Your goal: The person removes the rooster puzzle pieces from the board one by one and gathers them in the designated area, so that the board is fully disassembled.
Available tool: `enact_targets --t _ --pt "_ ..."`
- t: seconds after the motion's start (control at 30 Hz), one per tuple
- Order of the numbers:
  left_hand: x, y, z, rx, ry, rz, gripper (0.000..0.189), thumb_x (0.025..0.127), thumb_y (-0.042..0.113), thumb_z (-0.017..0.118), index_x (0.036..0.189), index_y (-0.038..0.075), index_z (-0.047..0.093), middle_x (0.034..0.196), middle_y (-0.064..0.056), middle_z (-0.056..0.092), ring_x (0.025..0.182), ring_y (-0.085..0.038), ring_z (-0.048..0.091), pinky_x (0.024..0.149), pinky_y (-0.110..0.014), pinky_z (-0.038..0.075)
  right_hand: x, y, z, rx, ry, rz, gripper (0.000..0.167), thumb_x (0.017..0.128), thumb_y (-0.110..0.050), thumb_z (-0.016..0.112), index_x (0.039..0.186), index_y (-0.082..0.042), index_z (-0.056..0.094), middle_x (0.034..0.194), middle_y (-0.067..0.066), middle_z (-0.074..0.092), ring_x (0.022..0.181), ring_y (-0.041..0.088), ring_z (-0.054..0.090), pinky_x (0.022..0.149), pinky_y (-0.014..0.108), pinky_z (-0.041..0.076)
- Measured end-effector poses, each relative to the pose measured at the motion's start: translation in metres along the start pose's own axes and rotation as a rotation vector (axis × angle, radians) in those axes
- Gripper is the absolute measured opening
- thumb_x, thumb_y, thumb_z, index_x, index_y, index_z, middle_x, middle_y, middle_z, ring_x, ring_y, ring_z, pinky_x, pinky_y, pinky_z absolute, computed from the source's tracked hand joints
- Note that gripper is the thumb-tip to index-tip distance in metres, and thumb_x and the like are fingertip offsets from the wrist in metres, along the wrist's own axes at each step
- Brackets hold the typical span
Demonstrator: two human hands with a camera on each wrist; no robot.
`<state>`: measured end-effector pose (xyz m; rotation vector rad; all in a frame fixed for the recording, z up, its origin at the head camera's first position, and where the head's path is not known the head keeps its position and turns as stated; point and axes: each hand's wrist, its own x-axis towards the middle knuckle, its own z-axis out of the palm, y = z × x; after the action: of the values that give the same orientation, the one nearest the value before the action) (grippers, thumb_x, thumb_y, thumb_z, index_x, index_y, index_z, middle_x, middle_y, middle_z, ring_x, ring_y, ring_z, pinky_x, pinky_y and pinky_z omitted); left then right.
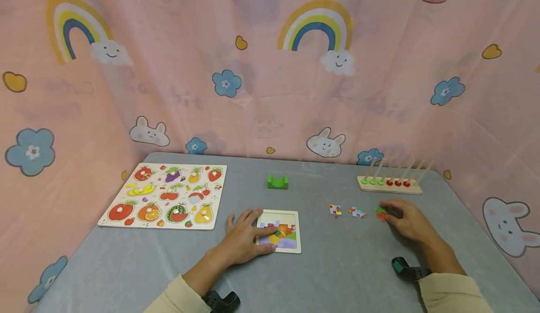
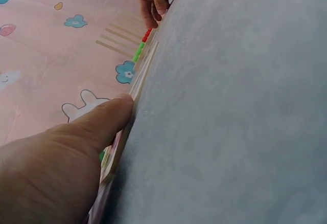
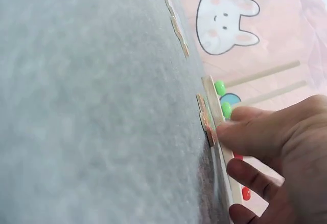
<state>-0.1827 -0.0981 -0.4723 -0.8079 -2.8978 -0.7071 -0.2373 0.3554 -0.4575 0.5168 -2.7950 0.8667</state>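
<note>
the left hand (image 1: 243, 238) lay spread across the puzzle tray (image 1: 280, 215); the right hand (image 1: 408, 220) was at an orange-green piece (image 1: 381, 216), grip unclear.

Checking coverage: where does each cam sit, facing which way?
On head: faces forward, down at the table; left grip, right grip and sleeves show.
On left wrist: faces along the jigsaw tray toward the curtain; both grips show.
On right wrist: faces loose jigsaw pieces, bead rack and curtain; only the right grip shows.
Both wrist views share the bead rack.
</note>
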Motion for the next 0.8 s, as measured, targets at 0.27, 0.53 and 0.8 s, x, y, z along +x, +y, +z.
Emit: enact_targets --t 0.27,0.53,0.8 --pt "0.000 0.000 0.000 -0.022 0.007 -0.002 0.040 0.088 0.049 0.065 0.125 0.034 0.067 0.150 -0.012 0.035 0.137 -0.039 0.026 0.096 -0.072 0.006 0.005 -0.032 -0.009 0.018 0.043 0.054 0.038 0.090 -0.007 0.067 0.125 0.005 0.058 0.122 0.026 0.057 0.111 0.046 0.049 0.083 0.065 0.038" --pt "0.000 0.000 0.000 -0.031 0.009 0.009 0.038 0.090 0.043 0.065 0.126 0.032 0.067 0.150 -0.013 0.036 0.136 -0.040 0.027 0.096 -0.073 0.006 0.015 -0.080 -0.001 0.110 0.074 -0.047 0.040 0.087 -0.007 0.071 0.125 0.001 0.060 0.125 0.020 0.057 0.114 0.040 0.048 0.082 0.060 0.038" --pt "0.000 0.000 0.001 -0.029 0.032 0.002 0.053 0.087 0.045 0.068 0.136 0.027 0.059 0.148 -0.013 0.038 0.136 -0.038 0.028 0.096 -0.072 0.008 0.030 -0.127 0.019 0.192 0.088 -0.222 0.041 0.083 -0.005 0.075 0.122 -0.001 0.063 0.121 0.014 0.060 0.121 0.038 0.045 0.090 0.061 0.036"
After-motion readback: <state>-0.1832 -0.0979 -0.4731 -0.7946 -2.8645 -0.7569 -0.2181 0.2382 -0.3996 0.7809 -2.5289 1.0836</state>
